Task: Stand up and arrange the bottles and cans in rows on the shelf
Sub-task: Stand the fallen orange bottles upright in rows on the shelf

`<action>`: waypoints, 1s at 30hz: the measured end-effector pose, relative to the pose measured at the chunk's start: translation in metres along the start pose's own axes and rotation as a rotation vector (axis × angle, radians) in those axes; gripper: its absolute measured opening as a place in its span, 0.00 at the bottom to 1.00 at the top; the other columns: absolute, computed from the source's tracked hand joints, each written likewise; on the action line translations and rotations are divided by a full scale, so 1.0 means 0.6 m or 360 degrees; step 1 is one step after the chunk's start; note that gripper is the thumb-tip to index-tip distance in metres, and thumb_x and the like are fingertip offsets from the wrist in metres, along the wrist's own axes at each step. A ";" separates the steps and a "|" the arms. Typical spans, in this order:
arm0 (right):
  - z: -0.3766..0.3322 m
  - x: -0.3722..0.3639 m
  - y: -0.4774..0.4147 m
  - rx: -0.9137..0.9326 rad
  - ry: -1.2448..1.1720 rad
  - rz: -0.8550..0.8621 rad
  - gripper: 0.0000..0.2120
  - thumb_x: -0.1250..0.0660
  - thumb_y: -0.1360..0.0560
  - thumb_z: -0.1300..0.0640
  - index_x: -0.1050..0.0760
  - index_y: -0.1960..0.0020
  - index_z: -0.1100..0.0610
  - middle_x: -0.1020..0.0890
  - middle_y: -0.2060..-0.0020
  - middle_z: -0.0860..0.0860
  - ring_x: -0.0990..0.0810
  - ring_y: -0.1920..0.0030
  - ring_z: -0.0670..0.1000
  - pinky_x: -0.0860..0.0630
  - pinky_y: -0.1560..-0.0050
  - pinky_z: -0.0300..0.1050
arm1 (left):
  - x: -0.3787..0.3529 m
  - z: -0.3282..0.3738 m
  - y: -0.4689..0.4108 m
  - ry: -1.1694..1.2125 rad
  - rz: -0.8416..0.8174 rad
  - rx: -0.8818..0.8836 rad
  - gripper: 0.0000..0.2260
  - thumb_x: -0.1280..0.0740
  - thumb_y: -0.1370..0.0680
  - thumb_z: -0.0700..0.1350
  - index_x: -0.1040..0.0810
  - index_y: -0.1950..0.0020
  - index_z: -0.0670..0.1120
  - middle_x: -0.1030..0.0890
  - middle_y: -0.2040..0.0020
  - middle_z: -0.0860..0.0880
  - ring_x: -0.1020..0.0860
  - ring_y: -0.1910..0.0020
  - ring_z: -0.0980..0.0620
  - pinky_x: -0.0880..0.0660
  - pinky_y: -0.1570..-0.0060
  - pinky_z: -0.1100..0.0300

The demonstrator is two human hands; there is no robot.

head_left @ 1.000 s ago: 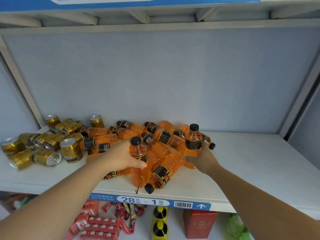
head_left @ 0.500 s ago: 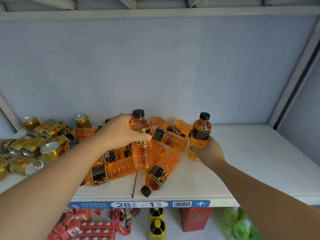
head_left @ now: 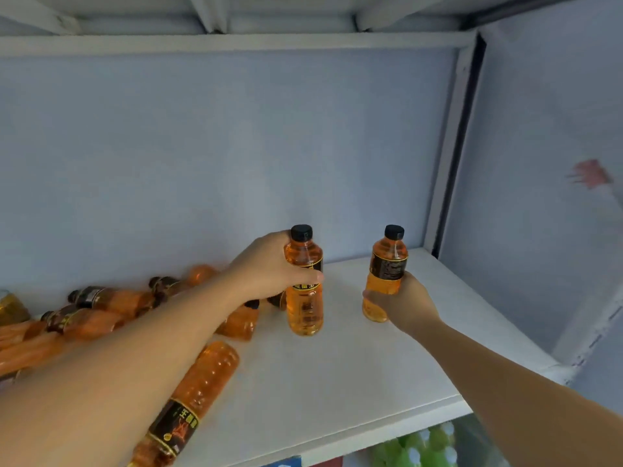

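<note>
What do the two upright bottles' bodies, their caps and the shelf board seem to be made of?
Bottle bodies: clear, glossy plastic, likely; orange liquid shows through. Caps: black matte plastic, probably. Shelf board: smooth white painted metal or laminate; cannot tell which.

A pale blue-grey back panel (head_left: 236,146) is seen behind the white shelf (head_left: 337,382), which is closed above by a ribbed underside (head_left: 209,15) — all softly, evenly lit. At the right a white upright (head_left: 448,156) is set beside a side panel (head_left: 539,129), on which a blurred reddish mark (head_left: 590,173) is carried. Green goods (head_left: 421,446) — blurred — are glimpsed below.
</note>
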State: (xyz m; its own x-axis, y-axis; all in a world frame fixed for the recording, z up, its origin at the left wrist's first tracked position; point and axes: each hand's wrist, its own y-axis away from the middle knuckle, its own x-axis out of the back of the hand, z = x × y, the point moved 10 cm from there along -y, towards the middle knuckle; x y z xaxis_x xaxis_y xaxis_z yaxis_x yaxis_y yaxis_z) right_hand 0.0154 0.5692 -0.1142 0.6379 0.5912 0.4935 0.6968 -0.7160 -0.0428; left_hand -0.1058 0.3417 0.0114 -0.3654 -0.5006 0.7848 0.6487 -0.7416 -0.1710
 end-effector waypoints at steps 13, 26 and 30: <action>0.072 0.098 -0.236 0.0077 0.0106 -0.0065 0.17 0.23 0.31 0.49 0.25 0.46 0.49 0.17 0.57 0.47 0.18 0.57 0.52 0.20 0.54 0.52 | -0.195 0.061 -0.249 0.0108 0.0131 0.0151 0.12 0.23 0.31 0.54 0.24 0.56 0.52 0.18 0.59 0.53 0.19 0.55 0.53 0.21 0.52 0.52; 0.097 0.079 -0.342 0.0078 0.0248 -0.0154 0.19 0.25 0.28 0.51 0.27 0.41 0.53 0.18 0.53 0.51 0.19 0.52 0.54 0.21 0.48 0.51 | -0.249 0.034 -0.391 -0.0019 0.0230 0.0252 0.17 0.24 0.29 0.53 0.25 0.45 0.54 0.19 0.53 0.54 0.20 0.53 0.52 0.23 0.50 0.55; 0.100 0.080 -0.360 0.0060 0.0259 -0.0147 0.19 0.25 0.29 0.53 0.27 0.41 0.53 0.18 0.53 0.52 0.18 0.52 0.55 0.20 0.47 0.54 | -0.255 0.036 -0.415 -0.0016 0.0217 0.0230 0.17 0.24 0.31 0.54 0.25 0.46 0.55 0.19 0.54 0.55 0.20 0.53 0.52 0.22 0.51 0.55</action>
State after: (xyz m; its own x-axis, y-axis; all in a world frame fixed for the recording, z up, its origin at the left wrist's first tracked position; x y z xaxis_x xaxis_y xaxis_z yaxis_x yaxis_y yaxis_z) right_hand -0.0846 0.7742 -0.1337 0.5112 0.5838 0.6308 0.7636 -0.6453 -0.0216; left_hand -0.1969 0.6125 -0.0534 -0.2612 -0.5872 0.7661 0.7812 -0.5948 -0.1895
